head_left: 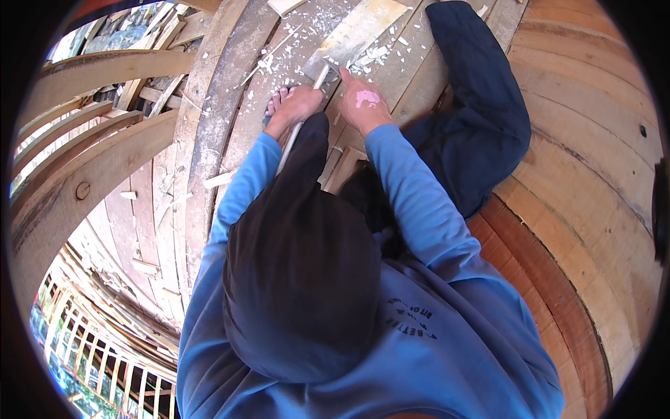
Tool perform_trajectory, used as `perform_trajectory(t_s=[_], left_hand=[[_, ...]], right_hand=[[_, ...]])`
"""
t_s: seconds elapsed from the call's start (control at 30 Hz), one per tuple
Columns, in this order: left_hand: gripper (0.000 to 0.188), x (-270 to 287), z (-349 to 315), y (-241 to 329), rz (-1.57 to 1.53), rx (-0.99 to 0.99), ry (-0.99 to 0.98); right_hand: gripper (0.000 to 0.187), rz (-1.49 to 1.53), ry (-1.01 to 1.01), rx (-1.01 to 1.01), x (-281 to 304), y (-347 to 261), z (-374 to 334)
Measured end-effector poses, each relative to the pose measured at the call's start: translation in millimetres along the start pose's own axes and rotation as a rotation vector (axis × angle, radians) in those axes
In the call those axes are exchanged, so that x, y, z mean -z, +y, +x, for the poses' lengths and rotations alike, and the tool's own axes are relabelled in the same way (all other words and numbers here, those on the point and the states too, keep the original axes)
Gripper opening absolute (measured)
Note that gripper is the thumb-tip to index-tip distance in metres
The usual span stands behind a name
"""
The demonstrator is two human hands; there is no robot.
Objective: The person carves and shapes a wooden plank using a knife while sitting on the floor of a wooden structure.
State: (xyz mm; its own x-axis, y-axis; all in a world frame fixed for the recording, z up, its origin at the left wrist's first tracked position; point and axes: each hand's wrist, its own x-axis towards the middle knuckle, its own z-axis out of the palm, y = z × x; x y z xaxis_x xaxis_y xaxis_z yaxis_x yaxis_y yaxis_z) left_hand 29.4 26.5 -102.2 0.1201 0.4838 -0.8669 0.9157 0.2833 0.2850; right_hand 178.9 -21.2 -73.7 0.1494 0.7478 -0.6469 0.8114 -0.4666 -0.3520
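Well, the thin stick [322,77] slants away from me, its far tip leaning right — and my left hand [301,105] is nearest, fingers clamped round it. My right hand [359,103] sits just right of that tip, one finger poking out straight, but I can't tell if its others hold anything. A flat pale board [363,26] lies just past the tip.

Stick [289,148] | thin, pale wood | slanting, far end toward right
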Motion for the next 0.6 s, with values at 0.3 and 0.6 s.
perform_trajectory(t_s=[0.3, 0.6], left_hand=[[0.059, -10.2, 0.5, -4.7, 0.034, 0.020, 0.062], [0.058, -5.8, 2.4, -3.9, 0.050, 0.041, 0.091]], right_hand=[[0.054, 0.133, 0.067, 0.087, -0.5, 30.3, -2.0], [0.055, 0.121, -0.011, 0.115, -0.4, 24.9, -14.5]])
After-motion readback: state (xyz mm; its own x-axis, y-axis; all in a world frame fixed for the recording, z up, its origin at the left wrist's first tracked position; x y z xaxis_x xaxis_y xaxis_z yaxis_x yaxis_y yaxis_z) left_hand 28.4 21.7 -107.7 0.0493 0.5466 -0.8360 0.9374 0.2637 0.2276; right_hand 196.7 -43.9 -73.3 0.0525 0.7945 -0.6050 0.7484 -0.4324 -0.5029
